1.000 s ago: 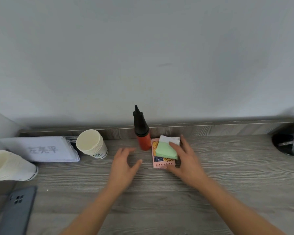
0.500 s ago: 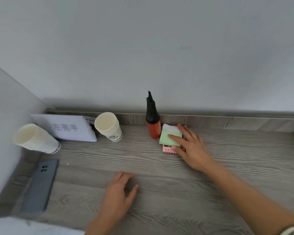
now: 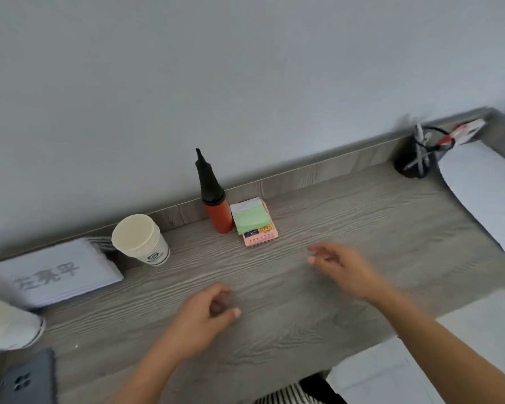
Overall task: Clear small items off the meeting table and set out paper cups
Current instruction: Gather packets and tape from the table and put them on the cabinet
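A stack of paper cups [image 3: 142,240] stands upright at the back left of the grey wooden table [image 3: 347,228]. A second stack of cups [image 3: 9,325] lies on its side at the far left edge. A red pump with a black nozzle [image 3: 215,202] stands by the back ledge, touching a pink notebook [image 3: 261,236] with green and white sticky notes [image 3: 250,215] on top. My left hand [image 3: 204,319] hovers over the table's front, fingers loosely curled, holding nothing. My right hand [image 3: 344,269] is to the right of the notebook, apart from it, fingers spread and empty.
A white name card with printed characters [image 3: 53,275] lies at the left. A grey phone [image 3: 24,380] sits at the front left corner. A black pen holder [image 3: 414,158] stands at the back right beside a white paper sheet [image 3: 484,193].
My right hand has let go of the sticky notes and notebook and drawn back to the right. The left hand stays low near the front. The view has swung right.
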`<act>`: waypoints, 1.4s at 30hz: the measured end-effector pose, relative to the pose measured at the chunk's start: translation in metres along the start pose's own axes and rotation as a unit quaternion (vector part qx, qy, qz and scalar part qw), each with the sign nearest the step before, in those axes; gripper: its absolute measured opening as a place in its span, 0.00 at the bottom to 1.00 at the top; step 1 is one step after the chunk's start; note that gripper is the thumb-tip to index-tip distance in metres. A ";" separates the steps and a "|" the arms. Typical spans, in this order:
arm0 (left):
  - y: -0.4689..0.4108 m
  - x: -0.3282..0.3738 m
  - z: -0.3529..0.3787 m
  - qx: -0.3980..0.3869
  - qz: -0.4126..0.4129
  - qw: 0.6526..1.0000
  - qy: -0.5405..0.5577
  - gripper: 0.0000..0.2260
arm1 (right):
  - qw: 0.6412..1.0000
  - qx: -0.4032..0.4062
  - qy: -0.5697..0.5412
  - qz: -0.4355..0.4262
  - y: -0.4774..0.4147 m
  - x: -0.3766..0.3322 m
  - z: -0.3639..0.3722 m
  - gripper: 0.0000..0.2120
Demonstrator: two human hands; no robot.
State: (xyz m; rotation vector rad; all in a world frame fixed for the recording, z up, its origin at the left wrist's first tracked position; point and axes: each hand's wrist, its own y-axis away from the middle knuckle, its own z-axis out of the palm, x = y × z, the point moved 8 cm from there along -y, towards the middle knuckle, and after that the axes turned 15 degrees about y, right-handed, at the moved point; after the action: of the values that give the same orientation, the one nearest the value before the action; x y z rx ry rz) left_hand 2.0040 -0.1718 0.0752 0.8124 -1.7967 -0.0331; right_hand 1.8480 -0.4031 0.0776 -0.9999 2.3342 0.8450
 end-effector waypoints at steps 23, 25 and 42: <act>0.007 0.180 0.342 -0.299 0.071 0.946 0.103 0.05 | 0.656 0.459 -0.377 0.465 0.563 0.273 0.041 0.07; 0.028 0.209 0.396 -0.359 0.087 0.927 0.071 0.06 | 0.627 0.486 -0.380 0.476 0.599 0.291 0.035 0.07; 0.014 0.440 0.774 -0.477 0.126 0.866 0.082 0.06 | 0.461 0.642 -0.360 0.496 0.734 0.466 -0.126 0.07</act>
State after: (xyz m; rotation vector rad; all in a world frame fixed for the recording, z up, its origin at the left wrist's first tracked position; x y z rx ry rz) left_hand 1.2717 -0.6746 0.1435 -0.1341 -1.4434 -0.6140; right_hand 0.9761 -0.3100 0.1395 1.2409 1.6640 -0.3834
